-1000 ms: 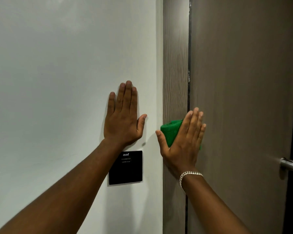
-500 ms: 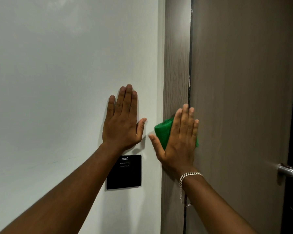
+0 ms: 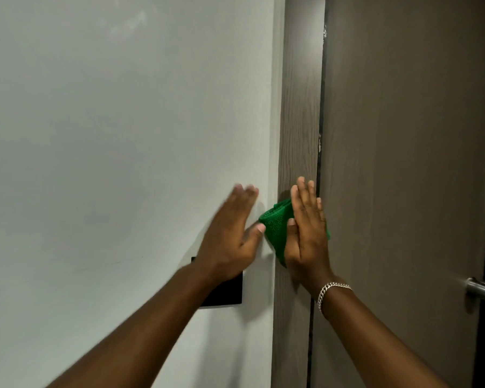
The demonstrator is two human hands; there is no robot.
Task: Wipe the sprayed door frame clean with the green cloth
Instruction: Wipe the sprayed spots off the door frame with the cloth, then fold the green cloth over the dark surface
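Two bare hands work side by side at a doorway. The right hand [image 3: 305, 233], fingers straight and flat, presses a bunched green cloth [image 3: 276, 229] against the wood-grain door frame [image 3: 298, 107], its thumb lying on the cloth. The left hand [image 3: 230, 236] is open and blurred, over the white wall [image 3: 123, 135] just beside the cloth, gripping nothing. A black wall panel [image 3: 224, 292] shows below that wrist. A silver bracelet [image 3: 331, 291] circles the right wrist. The brown door [image 3: 403, 163] carries a metal handle [image 3: 482, 289].
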